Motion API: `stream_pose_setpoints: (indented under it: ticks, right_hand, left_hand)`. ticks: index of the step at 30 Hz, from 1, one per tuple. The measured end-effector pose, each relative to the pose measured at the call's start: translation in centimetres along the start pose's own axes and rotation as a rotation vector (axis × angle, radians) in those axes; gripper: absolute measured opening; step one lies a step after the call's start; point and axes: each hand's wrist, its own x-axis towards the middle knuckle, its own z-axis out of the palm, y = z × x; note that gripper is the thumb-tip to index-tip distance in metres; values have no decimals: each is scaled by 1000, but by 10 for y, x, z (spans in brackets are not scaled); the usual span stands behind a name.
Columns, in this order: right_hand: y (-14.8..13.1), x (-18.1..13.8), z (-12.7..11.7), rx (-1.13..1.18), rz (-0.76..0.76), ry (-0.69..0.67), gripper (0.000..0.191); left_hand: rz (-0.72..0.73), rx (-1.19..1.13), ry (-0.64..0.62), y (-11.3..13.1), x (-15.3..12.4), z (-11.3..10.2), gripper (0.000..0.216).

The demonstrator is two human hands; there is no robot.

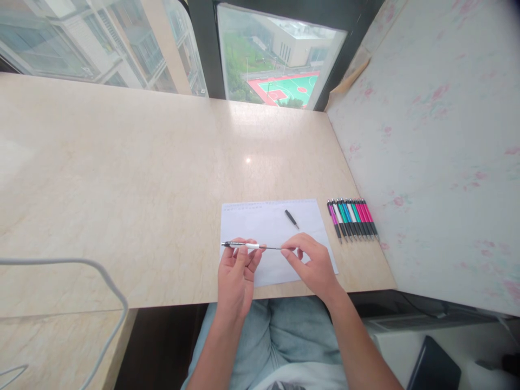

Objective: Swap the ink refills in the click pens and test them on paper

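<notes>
- A grey cable (106, 281) is looping over the near left corner of the tabletop (122, 179), well apart from both hands.
- The left hand (235, 271) is hovering over the near edge of the tabletop, its fingers pinched together on the pen (244, 245) and holding it level, just above the left side of the paper (260, 222).
- The pen is lying left to right between the two hands; its body looks black and white, and a thin dark refill (271, 247) is sticking out of its right end.
- The paper is lying flat on the tabletop under both hands, with faint writing along its far edge.
- A small black part (291, 218) is resting on the paper, far of the hands and touching neither.
- The right hand (311, 262) is closing its fingertips on the right end of the refill, over the near right part of the paper.
- A row of pens (352, 218) in purple, green, blue and pink is lying side by side on the tabletop, right of the paper, near the wall (439, 162).
</notes>
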Motion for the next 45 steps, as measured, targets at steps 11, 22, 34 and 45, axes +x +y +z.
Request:
stream_pose_setpoints:
  ticks: [11,22,34,45]
  right_hand:
    - [6,-3,-9,-75,22,59,19]
    - [36,21,11,-409,-50,293,12]
    - [35,13,5,-318,55,301,20]
    - [19,-3,-2,-315,36,227,17]
  left_hand:
    - [46,-39,45,7,5,-4,31]
    - [82,-93,88,8,7,-7,25]
    - [33,-91,83,8,7,-6,26]
    - [47,-36,61,7,5,-5,27]
